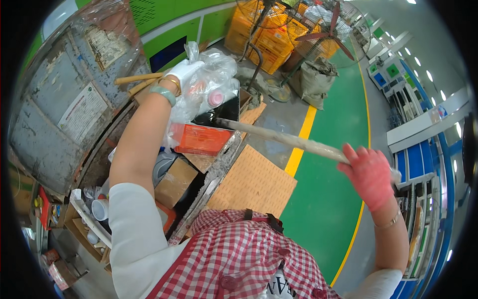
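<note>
My right hand [371, 175], in a pink-red glove, is closed around one end of a long pale stick [284, 138]. The stick slants left to a dark open container [230, 113], where its far end goes out of sight. My left hand [183, 73], in a white glove, grips a clear plastic bag [214, 67] beyond that container; its fingertips are partly hidden by the plastic. A white bottle with a pink cap [215, 98] lies among the plastic. In front of the container is an orange-red box [201, 140]. Two wooden sticks [137, 78] jut out beside my left wrist.
A scuffed grey metal panel [55, 94] stands at the left. Below my left arm are a cardboard box [175, 183] and a white tub [100, 210]. A brown board [254, 179] lies near my body. Fans [326, 36], yellow crates [274, 47] and a sack [317, 82] stand far off.
</note>
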The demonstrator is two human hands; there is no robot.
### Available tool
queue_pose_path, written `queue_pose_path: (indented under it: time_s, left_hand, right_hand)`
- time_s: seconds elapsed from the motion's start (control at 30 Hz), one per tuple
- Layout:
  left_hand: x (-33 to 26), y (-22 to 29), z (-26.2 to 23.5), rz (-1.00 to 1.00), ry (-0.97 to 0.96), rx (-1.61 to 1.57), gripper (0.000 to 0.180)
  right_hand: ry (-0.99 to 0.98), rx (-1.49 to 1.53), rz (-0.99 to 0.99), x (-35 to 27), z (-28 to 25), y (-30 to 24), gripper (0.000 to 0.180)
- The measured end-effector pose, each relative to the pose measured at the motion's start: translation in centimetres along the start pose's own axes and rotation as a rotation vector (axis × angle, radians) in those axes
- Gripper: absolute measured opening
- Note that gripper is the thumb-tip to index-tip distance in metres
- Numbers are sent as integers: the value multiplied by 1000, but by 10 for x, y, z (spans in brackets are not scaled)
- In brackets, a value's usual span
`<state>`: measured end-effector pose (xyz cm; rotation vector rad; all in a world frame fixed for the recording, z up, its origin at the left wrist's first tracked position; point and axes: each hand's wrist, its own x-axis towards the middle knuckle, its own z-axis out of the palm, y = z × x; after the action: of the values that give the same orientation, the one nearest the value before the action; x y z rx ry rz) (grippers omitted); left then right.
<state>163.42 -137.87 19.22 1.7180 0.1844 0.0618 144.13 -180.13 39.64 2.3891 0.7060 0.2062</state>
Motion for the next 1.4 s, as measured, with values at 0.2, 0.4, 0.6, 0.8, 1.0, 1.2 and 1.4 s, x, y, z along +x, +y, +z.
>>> queue_pose_path:
  time_s: [0.2, 0.4, 0.6, 0.8, 1.0, 1.2, 1.4]
  left_hand:
    - [-56, 9, 10, 502, 542, 436, 64]
    - [-207, -4, 28, 600, 601, 63, 54]
    - [-308, -87, 72, 289, 416, 97, 54]
    - [-320, -137, 133, 398, 52, 121, 42]
    - [-320, -147, 145, 328, -190, 19, 37]
    - [-334, -165, 151, 154, -118, -96, 34]
    - [-319, -151, 164, 256, -46, -80, 33]
  right_hand:
    - [-71, -206, -145, 103, 29, -60, 40]
    - [-482, 155, -242, 168, 19, -88, 41]
    - [-263, 132, -305, 179, 20, -83, 37]
    - [-422, 81, -266, 194, 14, -80, 38]
    - [-336, 67, -400, 194, 3, -96, 48]
    - [-343, -108, -435, 185, -6, -98, 54]
    - [-317, -76, -355, 207, 22, -94, 52]
